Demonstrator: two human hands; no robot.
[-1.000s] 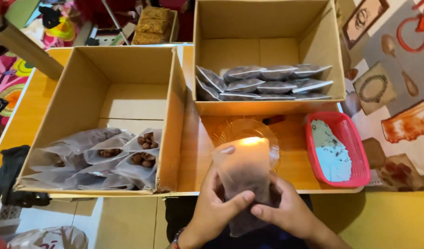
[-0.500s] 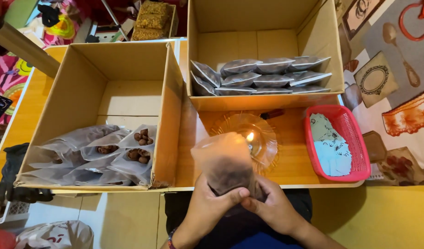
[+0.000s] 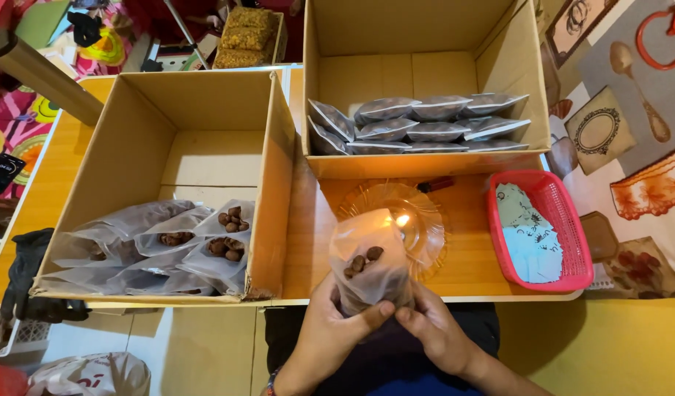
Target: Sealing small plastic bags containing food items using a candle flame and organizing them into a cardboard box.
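1. Tabletop (image 3: pixel 308 249): wooden, carries two open cardboard boxes, a glass dish and a red basket. I am at its near edge, hands just below the rim.
2. Left box (image 3: pixel 169 139): holds a heap of clear bags (image 3: pixel 161 246) with brown nuts inside, tops loose and unflattened. I judge these as the unsealed lot, so a good share of the work is left.
3. Right box (image 3: pixel 425 59): holds a neat row of flat packets (image 3: pixel 418 125), overlapping, looking closed. I judge these as finished; roughly as many as the loose ones, count uncertain.
4. Red basket (image 3: pixel 572 242): on the right, holds pale paper slips (image 3: pixel 528 235).
5. Glass dish (image 3: pixel 418 227): between the boxes, with a small flame (image 3: pixel 403 219) burning in it, just behind the bag I hold.
6. Bag in hand (image 3: pixel 367 260): clear, upright, a few nuts at mid-height, top edge near the flame. Not yet sealed as far as I can tell.
7. Left hand (image 3: pixel 330 330): fingers closed round the bag's lower part, thumb across the front.
8. Right hand (image 3: pixel 436 330): fingers pinched on the bag's lower right corner.
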